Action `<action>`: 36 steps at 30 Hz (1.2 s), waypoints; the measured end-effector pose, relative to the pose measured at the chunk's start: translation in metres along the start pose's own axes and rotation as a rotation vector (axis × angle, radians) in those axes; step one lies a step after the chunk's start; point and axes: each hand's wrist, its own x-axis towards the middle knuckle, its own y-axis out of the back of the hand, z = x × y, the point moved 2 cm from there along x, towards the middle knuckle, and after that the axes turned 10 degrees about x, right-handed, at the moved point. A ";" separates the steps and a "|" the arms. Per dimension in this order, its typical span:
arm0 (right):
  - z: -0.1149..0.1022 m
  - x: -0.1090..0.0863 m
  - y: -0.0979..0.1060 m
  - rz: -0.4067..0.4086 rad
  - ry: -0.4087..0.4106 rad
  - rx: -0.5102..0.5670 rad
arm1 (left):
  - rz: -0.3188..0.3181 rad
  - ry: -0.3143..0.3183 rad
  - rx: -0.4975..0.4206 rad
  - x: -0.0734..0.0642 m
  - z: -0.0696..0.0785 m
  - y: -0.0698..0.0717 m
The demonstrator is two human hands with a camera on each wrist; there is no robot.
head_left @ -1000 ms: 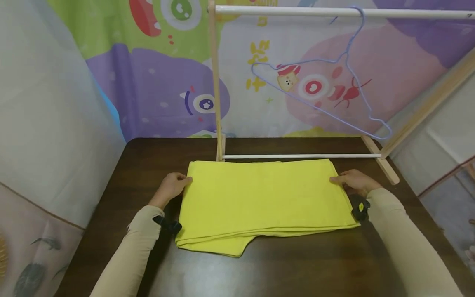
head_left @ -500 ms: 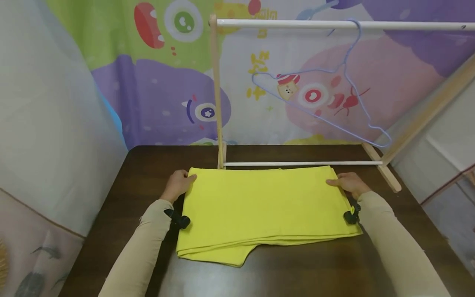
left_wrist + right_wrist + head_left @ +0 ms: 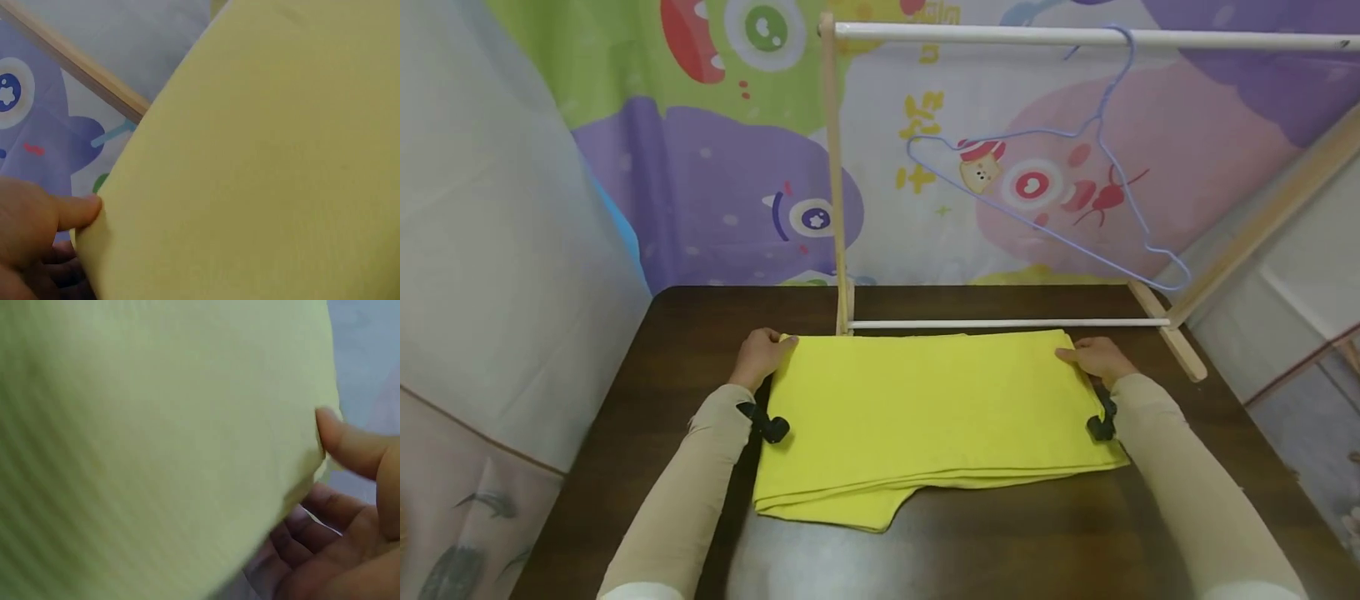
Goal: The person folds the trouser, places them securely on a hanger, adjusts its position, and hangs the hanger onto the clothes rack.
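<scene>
A bright yellow folded garment (image 3: pixel 925 408) lies in a wide rectangle on the dark wooden table (image 3: pixel 1000 542), with one layer jutting out at its near left. At its far left corner my left hand (image 3: pixel 761 358) pinches the edge, thumb on top. The left wrist view shows that thumb (image 3: pixel 80 211) pressing the cloth, with fingers behind it. My right hand (image 3: pixel 1097 358) pinches the right edge close to the far corner. In the right wrist view the right thumb (image 3: pixel 350 442) lies over the fabric and the fingers curl beneath.
Behind the garment stands a rack with a wooden post (image 3: pixel 837 183), a white top rail (image 3: pixel 1000 35) and a low white bar (image 3: pixel 1000 323). A light blue wire hanger (image 3: pixel 1045 229) hangs from the top rail. A cartoon-printed curtain (image 3: pixel 737 192) covers the back.
Both hands have shifted slightly along the side edges toward the garment's far corners, and the right wrist has moved inward. The garment stays nearly in place; the camera view tilts slightly.
</scene>
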 end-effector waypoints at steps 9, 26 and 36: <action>-0.001 -0.004 -0.005 0.018 -0.022 -0.072 | -0.019 0.019 0.069 0.002 -0.005 -0.004; 0.017 -0.026 -0.001 -0.134 -0.036 0.077 | -0.186 -0.024 0.026 -0.061 -0.024 0.009; 0.024 -0.036 0.008 -0.179 0.017 0.032 | -0.145 -0.045 0.143 -0.078 -0.025 0.002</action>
